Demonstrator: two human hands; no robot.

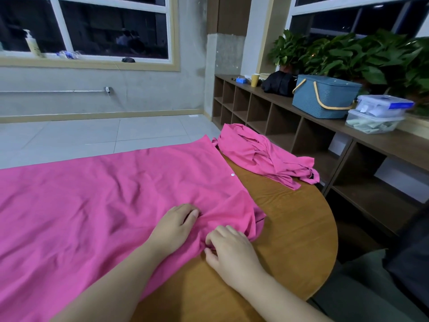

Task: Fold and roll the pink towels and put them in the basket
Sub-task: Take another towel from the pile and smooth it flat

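I'm pinching a fold of the spread towel (92, 201) with my curled left hand (174, 226) at lower center; my right hand (229, 249) is gripping its bunched edge just beside.

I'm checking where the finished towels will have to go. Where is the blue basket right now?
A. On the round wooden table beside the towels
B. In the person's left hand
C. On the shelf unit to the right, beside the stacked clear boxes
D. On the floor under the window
C: the blue basket stands on top of the shelf unit, next to the stacked clear boxes, away from the table.
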